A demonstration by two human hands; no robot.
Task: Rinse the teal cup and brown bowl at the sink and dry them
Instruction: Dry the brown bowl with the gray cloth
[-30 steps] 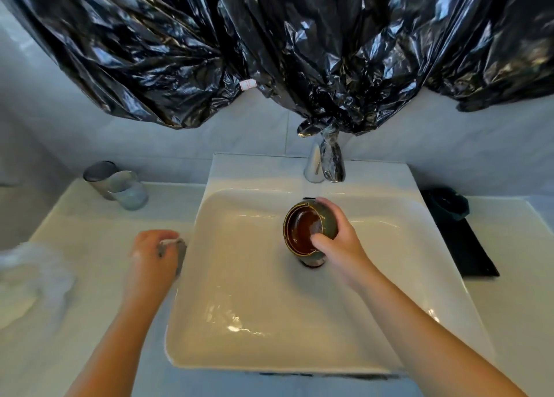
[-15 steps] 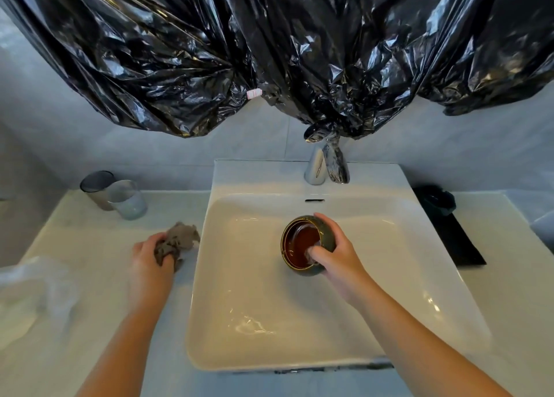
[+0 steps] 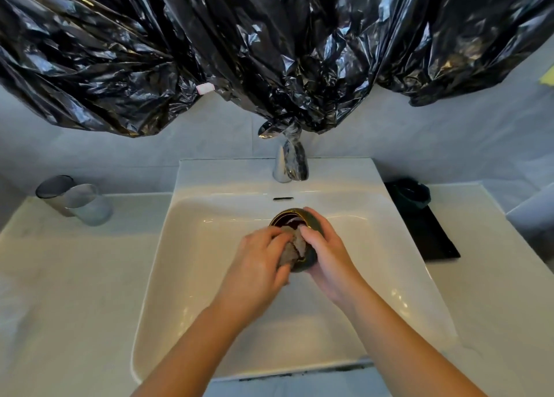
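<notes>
Right hand has a curled grip round the outside of the brown bowl, holding it tipped on its side above the sink basin, mouth facing left, just in front of the tap. Left hand grip is bunched on a grey cloth, pushing it into the bowl's mouth; cloth touches inner wall & rim. Looks like the drying step for the bowl. No water visible at the tap.

Teal cup is prob. the dark item on the black mat, on the counter right of the sink, well apart from both hands. Too dark to tell wet or dry.

Risks, my read:
- Bowl likely wet & glazed, held by one hand only, fingers on the curved outside. A hard push from the cloth side could pop it out of the grip; it'd drop into the hard basin and chip or crack.
- Cloth is a small wad, so it may miss the base & the outside under the right palm. Damp spots stay unless the bowl gets turned.
- Regripping to turn it = weakest moment; safer w/ the cloth hand supporting.
- Glasses at far left are away from the action, low risk.
</notes>
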